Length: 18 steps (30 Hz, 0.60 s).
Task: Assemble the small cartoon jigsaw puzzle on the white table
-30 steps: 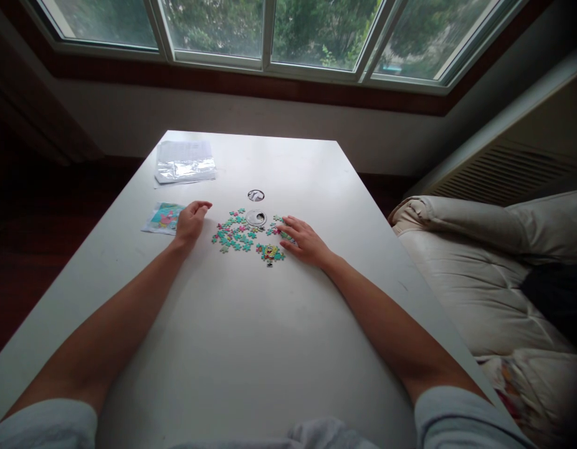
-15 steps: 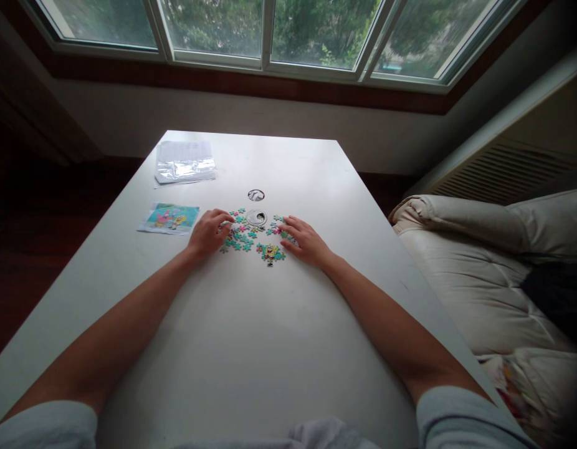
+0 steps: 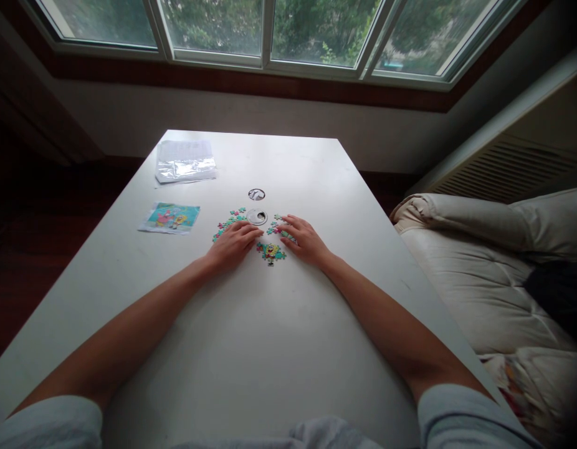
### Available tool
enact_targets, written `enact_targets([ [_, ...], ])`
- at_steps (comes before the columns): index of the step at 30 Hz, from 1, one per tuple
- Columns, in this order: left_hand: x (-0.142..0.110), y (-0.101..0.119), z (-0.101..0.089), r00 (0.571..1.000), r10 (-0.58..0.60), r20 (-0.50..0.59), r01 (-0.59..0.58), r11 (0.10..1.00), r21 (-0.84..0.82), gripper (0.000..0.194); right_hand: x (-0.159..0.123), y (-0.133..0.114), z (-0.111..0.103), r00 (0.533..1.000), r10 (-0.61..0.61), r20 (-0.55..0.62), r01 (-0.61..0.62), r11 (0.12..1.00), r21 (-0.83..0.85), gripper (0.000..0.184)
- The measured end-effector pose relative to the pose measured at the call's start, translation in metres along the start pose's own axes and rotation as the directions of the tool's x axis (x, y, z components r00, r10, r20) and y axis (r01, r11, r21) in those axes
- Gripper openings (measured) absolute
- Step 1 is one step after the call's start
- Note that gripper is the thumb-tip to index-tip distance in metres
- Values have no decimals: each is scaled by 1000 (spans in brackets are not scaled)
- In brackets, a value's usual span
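My left hand (image 3: pixel 233 244) lies palm down over loose jigsaw pieces, its fingers stretched towards the metal disc (image 3: pixel 257 216) set in the table. More teal and pink jigsaw pieces (image 3: pixel 223 227) show beyond its knuckles; those beneath it are hidden. On the other side, my right hand (image 3: pixel 305 241) rests with fingers apart, the tips touching a smaller cluster of pieces (image 3: pixel 272 229). Between the hands and nearer to me is a joined section of the jigsaw (image 3: pixel 271 251) with a yellow cartoon figure.
A reference picture (image 3: pixel 171 218) lies flat to the left on the white table (image 3: pixel 279 349). Behind it are a clear plastic bag and papers (image 3: pixel 185 163). A round hole (image 3: pixel 256 194) sits past the disc. A cream sofa (image 3: pixel 457 274) stands along the right side.
My left hand has moved right and slightly towards me, from the left edge of the loose pieces to on top of them. My right hand has stayed nearly in place.
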State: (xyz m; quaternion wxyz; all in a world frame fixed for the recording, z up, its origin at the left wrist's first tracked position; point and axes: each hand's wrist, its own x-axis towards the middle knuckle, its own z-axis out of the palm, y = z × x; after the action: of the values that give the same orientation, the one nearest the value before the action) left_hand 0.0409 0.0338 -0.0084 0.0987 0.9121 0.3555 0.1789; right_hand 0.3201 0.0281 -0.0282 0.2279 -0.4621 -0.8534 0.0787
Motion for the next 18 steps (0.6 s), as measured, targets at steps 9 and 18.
enact_targets([
  [9, 2, -1, -4, 992, -110, -69, 115, 991, 73, 30, 0, 2, 1, 999, 20, -39, -18, 999, 43, 34],
  [18, 2, 0, 1, 971, -210, -112, 214, 977, 20, 22, 0, 5, 4, 996, -4, -85, 9, 998, 62, 30],
])
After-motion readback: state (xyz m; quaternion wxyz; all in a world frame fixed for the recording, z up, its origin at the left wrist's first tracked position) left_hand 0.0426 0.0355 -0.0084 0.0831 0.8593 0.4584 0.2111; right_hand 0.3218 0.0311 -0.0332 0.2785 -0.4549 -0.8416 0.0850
